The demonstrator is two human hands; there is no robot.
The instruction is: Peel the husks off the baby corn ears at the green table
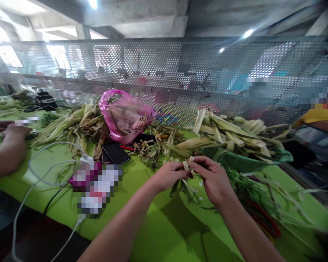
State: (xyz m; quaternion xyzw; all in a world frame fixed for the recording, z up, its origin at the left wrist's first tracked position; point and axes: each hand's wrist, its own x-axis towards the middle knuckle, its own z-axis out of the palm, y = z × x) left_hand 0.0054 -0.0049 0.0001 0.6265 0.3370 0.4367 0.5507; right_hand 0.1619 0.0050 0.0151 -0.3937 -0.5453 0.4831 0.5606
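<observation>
My left hand point(168, 175) and my right hand point(213, 178) meet above the green table point(158, 233), both pinching a pale strip of corn husk point(186, 165) with leafy green stalks point(190, 191) hanging below them. Fingers of both hands are closed on the strip. Just beyond my hands lies a heap of corn husks point(229, 134), partly in a green basin point(243, 162).
A pink plastic bag point(125, 116) and a black phone point(115, 153) lie at centre left, with more husks point(71, 125) beside them. White cables point(43, 171) trail left. Another person's hand point(12, 145) rests at the left; someone in yellow point(317, 116) is at the right. A perforated metal screen point(164, 72) backs the table.
</observation>
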